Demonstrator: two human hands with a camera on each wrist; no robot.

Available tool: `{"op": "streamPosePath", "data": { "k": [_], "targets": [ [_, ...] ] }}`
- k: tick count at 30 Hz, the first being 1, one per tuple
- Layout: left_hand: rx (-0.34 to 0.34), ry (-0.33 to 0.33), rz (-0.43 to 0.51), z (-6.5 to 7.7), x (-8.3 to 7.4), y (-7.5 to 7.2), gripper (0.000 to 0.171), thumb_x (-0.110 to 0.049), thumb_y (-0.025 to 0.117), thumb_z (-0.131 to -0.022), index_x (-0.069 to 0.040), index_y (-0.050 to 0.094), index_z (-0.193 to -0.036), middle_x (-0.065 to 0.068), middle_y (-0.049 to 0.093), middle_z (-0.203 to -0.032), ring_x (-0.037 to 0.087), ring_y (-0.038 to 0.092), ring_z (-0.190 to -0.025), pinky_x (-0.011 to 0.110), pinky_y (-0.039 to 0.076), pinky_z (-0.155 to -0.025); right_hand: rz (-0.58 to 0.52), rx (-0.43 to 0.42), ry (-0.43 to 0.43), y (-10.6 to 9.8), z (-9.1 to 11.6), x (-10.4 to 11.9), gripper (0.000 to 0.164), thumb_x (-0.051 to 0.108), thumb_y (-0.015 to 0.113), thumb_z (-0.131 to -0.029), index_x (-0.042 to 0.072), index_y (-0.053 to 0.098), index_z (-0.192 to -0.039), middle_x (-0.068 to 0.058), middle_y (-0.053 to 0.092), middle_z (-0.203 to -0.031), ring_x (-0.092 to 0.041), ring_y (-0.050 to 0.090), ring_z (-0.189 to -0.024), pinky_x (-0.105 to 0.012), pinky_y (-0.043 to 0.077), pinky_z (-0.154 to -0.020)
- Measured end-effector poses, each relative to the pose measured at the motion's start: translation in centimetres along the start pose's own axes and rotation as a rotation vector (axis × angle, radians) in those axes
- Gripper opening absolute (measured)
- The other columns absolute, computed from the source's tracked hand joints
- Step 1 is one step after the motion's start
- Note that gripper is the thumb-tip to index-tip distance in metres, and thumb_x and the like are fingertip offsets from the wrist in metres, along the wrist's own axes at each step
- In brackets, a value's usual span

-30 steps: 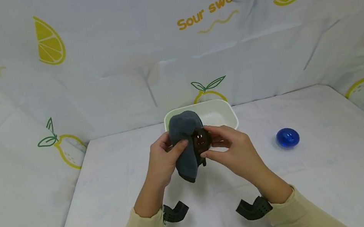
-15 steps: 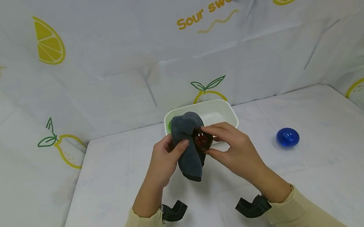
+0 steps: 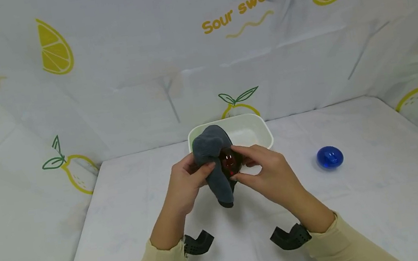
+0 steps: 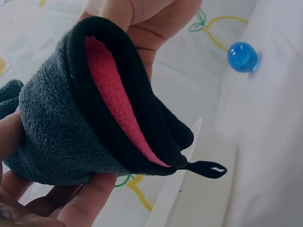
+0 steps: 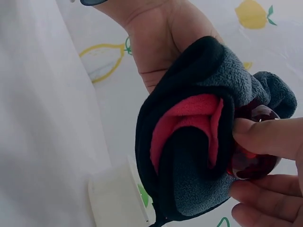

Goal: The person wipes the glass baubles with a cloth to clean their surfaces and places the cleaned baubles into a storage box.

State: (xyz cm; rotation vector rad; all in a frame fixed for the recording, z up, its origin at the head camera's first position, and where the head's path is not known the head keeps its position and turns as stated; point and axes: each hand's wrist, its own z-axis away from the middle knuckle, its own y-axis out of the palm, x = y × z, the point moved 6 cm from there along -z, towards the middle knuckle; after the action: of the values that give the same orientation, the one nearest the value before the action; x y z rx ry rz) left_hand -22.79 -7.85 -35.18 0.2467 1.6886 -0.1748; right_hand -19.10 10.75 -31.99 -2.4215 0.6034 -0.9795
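My left hand [image 3: 185,185] grips a folded grey-blue cleaning cloth [image 3: 209,147], thumb on its near face. The cloth has dark edging, a pink inner side [image 4: 113,90] and a small hanging loop [image 4: 208,169]. In my right hand [image 3: 269,173] a dark red, see-through glass ball [image 3: 229,162] is pinched between thumb and fingers, and its left side lies against the cloth. Both things are held above the table, just in front of the white tub. In the right wrist view the red ball [image 5: 255,163] is partly hidden by my thumb and the cloth.
A white rectangular tub [image 3: 251,131] stands at the back of the table; something green [image 5: 143,195] shows in it. To the right a clear blue ball [image 3: 330,157] lies on the white tablecloth [image 3: 365,215]. A lemon-print sheet [image 3: 127,93] hangs behind.
The cloth has shifted and turned slightly in my left hand, its hanging end swinging right. My right hand keeps the red ball against it with small movements. The blue ball and tub stay put.
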Motion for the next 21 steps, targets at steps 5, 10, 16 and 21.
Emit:
{"op": "streamPosePath", "data": {
  "k": [5, 10, 16, 21],
  "targets": [
    [0.005, 0.000, 0.001, 0.0, 0.0, 0.1, 0.040, -0.006, 0.069, -0.090, -0.001, 0.060, -0.129, 0.018, 0.067, -0.114, 0.019, 0.068, -0.098, 0.041, 0.059, -0.081, -0.033, 0.027, 0.134, 0.2, 0.1, -0.5, 0.062, 0.022, 0.089, -0.071, 0.009, 0.065, -0.127, -0.003, 0.074, -0.092, -0.010, 0.070, -0.078, -0.027, 0.059, -0.069],
    [0.035, 0.007, 0.013, 0.0, 0.2, 0.2, 0.041, -0.005, 0.069, -0.090, 0.000, 0.059, -0.130, 0.016, 0.067, -0.113, 0.018, 0.068, -0.098, 0.040, 0.059, -0.082, -0.096, 0.048, 0.275, 0.2, 0.3, -1.2, 0.059, 0.029, 0.087, -0.075, 0.011, 0.066, -0.126, 0.001, 0.072, -0.085, -0.006, 0.069, -0.071, -0.025, 0.057, -0.063],
    [0.080, 0.013, 0.059, 0.0, 0.2, 0.2, 0.046, -0.010, 0.071, -0.090, 0.002, 0.056, -0.132, 0.009, 0.066, -0.109, 0.018, 0.067, -0.099, 0.040, 0.059, -0.082, -0.154, 0.067, 0.315, 0.3, 0.3, -1.4, 0.059, 0.029, 0.086, -0.076, 0.014, 0.065, -0.129, 0.003, 0.072, -0.088, -0.005, 0.068, -0.073, -0.025, 0.057, -0.065],
    [0.089, 0.002, 0.071, 0.0, 0.3, 0.1, 0.048, -0.013, 0.071, -0.090, 0.002, 0.055, -0.133, 0.009, 0.065, -0.108, 0.018, 0.067, -0.100, 0.041, 0.059, -0.081, -0.173, 0.051, 0.230, 0.2, 0.2, -1.0, 0.062, 0.020, 0.087, -0.075, 0.015, 0.064, -0.131, 0.000, 0.074, -0.098, -0.006, 0.069, -0.080, -0.025, 0.057, -0.069]
  ]
}}
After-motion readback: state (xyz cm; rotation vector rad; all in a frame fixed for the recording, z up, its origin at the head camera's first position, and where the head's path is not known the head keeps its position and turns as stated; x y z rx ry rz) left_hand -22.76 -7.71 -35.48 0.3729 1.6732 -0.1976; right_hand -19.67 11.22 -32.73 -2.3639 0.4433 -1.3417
